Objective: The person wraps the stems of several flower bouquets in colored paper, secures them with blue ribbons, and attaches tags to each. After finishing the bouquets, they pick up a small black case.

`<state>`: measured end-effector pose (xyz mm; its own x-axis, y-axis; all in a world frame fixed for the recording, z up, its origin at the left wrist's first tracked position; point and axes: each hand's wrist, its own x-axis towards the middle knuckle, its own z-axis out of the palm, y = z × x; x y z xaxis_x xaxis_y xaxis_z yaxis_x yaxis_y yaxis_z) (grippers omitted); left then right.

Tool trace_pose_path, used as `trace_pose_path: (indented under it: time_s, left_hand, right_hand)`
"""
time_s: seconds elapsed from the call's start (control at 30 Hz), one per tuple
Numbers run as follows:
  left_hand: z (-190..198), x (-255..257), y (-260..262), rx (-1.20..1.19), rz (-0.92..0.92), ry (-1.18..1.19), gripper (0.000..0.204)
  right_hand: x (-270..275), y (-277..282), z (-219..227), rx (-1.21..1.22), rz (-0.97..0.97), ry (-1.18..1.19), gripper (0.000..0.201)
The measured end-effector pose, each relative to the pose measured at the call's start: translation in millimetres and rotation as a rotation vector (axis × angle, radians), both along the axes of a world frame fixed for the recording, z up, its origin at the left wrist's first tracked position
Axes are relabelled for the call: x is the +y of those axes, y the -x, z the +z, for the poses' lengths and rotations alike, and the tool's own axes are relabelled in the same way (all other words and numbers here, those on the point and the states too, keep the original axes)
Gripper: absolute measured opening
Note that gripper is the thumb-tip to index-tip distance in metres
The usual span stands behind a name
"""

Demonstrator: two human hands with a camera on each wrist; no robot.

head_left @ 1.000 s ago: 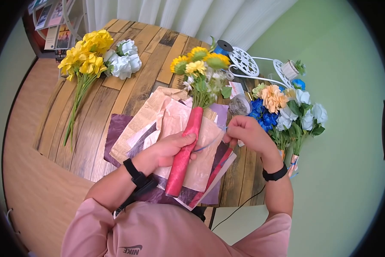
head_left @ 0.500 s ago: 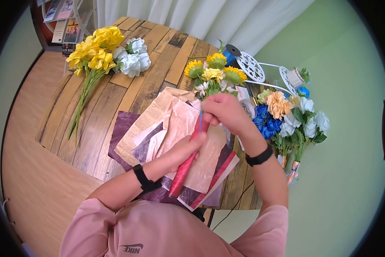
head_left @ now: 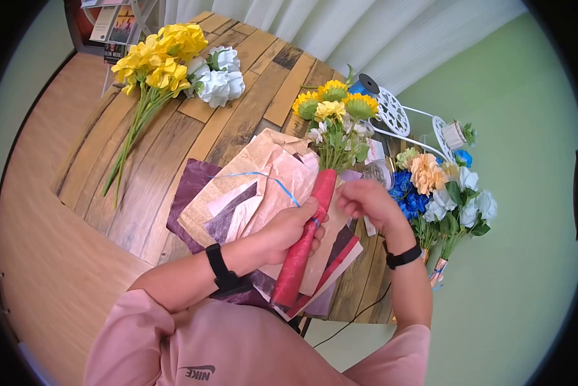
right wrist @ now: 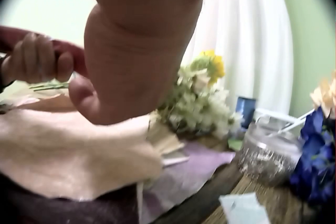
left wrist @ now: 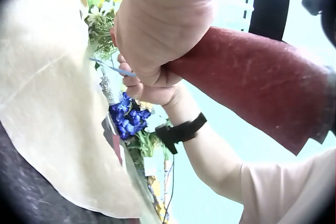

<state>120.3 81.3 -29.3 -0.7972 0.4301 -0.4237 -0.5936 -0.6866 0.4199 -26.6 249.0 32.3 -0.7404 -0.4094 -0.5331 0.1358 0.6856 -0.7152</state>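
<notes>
My left hand (head_left: 292, 231) grips a red paper-wrapped handle (head_left: 295, 270) of a bouquet, its thumb across the front. Sunflowers (head_left: 332, 90) and small white flowers stand out of the handle's upper end. A thin blue ribbon (head_left: 282, 185) runs out from under the left thumb, over the papers to the left; a bit of it also shows on the handle by the fingers. My right hand (head_left: 370, 202) is just right of the handle, its fingers loosely bent. In the left wrist view the ribbon (left wrist: 113, 68) passes by the right fingers (left wrist: 131, 82).
Beige wrapping paper (head_left: 234, 164) and purple sheets lie under the hands. Yellow flowers (head_left: 170, 55) and white roses (head_left: 218, 83) lie at the far left. At right are blue flowers (head_left: 411, 196), peach and white flowers, a glass jar (right wrist: 268, 153), a ribbon spool (head_left: 364, 85) and a white metal stand (head_left: 392, 112).
The right hand brought the ribbon from the right up over the handle, then moved back right of it. The ribbon now trails left from under the left thumb.
</notes>
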Motion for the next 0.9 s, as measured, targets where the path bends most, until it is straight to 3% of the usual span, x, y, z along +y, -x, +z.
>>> trace_pose_path:
  time_s: [0.03, 0.07, 0.13, 0.27, 0.33, 0.47, 0.53, 0.67, 0.73, 0.77, 0.83, 0.9]
  left_hand:
    - [3, 2, -1, -0.002, -0.001, -0.006, 0.047]
    - [9, 3, -1, -0.010, 0.003, -0.065, 0.046]
    - [15, 7, 0, -0.016, 0.017, -0.128, 0.046]
    - [22, 15, 1, -0.016, 0.088, -0.113, 0.045]
    - [21, 16, 3, 0.005, 0.090, -0.183, 0.044]
    - [18, 16, 2, -0.047, 0.083, -0.187, 0.043]
    - [19, 13, 0, -0.041, 0.085, -0.134, 0.044]
    - [27, 7, -5, -0.033, 0.030, -0.129, 0.045]
    - [33, 5, -5, -0.082, 0.106, 0.011, 0.048]
    - [27, 5, -5, -0.082, 0.097, 0.009, 0.048]
    - [11, 0, -6, -0.061, 0.096, 0.107, 0.049]
    - [5, -3, -5, -0.018, 0.065, 0.117, 0.049]
  right_hand:
    - [8, -5, -8, -0.318, -0.066, 0.095, 0.030]
    - [7, -11, -19, -0.317, -0.066, 0.090, 0.030]
    - [-11, -24, -48, -0.597, -0.205, 0.500, 0.044]
    - [-37, -25, -75, -0.883, -0.071, 0.500, 0.055]
    - [-54, -23, -82, -1.204, 0.056, 0.617, 0.065]
    - [-74, -36, -73, -1.234, 0.135, 0.744, 0.065]
    - [-70, -42, -73, -0.835, 0.087, 0.594, 0.058]
    - [-62, -36, -80, -0.628, 0.215, 0.619, 0.042]
    - [-50, -45, -73, -0.647, -0.163, 0.392, 0.030]
    - [-41, -50, -76, -0.645, -0.172, 0.393, 0.030]
    - [-25, -59, -85, -0.482, -0.426, 0.564, 0.024]
    - [-3, -63, -75, -0.420, -0.428, 0.543, 0.018]
